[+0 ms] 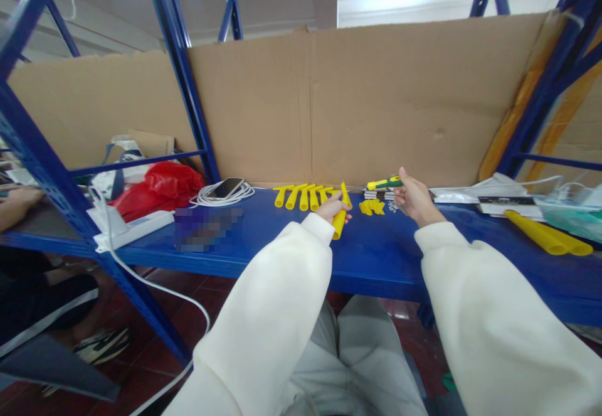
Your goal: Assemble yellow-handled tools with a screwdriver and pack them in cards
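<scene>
Tool in yellow and green (383,183) lies level in the person's right hand (416,199), gripped at its right end with the thumb on top, its slim far end pointing left. The left hand (333,208) is closed around a yellow tube (338,226), which stands tilted over the blue shelf (263,234), its open end toward the person and its upper end near the tool; whether the two touch cannot be told. Just left of that hand, similar yellow pieces (303,202) lie side by side in a row. Between the hands sits a small pile of flat yellow bits (372,207), with a stack of dark-and-light strips (375,195) just behind it. Well to the right rest two longer yellow tubes (548,234). At left, a phone (226,188) lies on a coiled white cable (239,197), near a white power strip (145,228) and a red bag (160,190). Cardboard (376,102) stands along the back.
</scene>
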`<state>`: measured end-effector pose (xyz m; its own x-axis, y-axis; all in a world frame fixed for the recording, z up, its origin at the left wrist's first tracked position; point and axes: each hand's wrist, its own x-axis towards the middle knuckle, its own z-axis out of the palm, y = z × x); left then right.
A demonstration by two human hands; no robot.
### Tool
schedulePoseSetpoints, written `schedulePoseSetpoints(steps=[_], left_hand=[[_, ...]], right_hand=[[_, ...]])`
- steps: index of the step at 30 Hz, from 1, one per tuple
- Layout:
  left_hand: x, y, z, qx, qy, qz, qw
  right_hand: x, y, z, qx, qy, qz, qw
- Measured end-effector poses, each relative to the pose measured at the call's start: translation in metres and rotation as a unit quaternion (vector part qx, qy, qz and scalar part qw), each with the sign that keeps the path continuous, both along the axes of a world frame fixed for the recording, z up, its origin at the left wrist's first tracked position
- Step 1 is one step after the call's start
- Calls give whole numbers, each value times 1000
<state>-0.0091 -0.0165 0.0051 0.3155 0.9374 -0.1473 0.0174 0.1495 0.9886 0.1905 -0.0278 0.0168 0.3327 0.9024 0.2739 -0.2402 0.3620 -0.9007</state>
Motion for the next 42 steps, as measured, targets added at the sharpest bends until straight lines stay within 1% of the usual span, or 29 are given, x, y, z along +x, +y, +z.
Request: schedulePoseSetpoints(steps=[4,7,10,13,16,24,32,38,42], left_hand=[[0,0,-1,2,-7,5,1000],[0,0,-1,1,-6,17,1000],[0,0,-1,-5,-2,15,1000],[0,0,-1,1,-6,4,1000],[1,0,-2,7,-5,-3,1000],[1,0,-2,10,2,3,1000],[-1,-3,2,0,7,22,1000],[0,-1,1,-5,5,22,1000],[0,0,0,-6,4,17,1000]], right_hand=[[0,-2,3,3,23,48,999],[1,0,2,8,14,69,997],[2,4,0,4,8,44,999],[1,6,0,-10,26,3,1000],[0,4,1,-21,46,-13,999],[3,3,-2,-12,0,-14,1000],[-1,-1,4,13,4,26,1000],[0,2,2,20,14,-8,1000],[2,5,1,25,22,-12,999]])
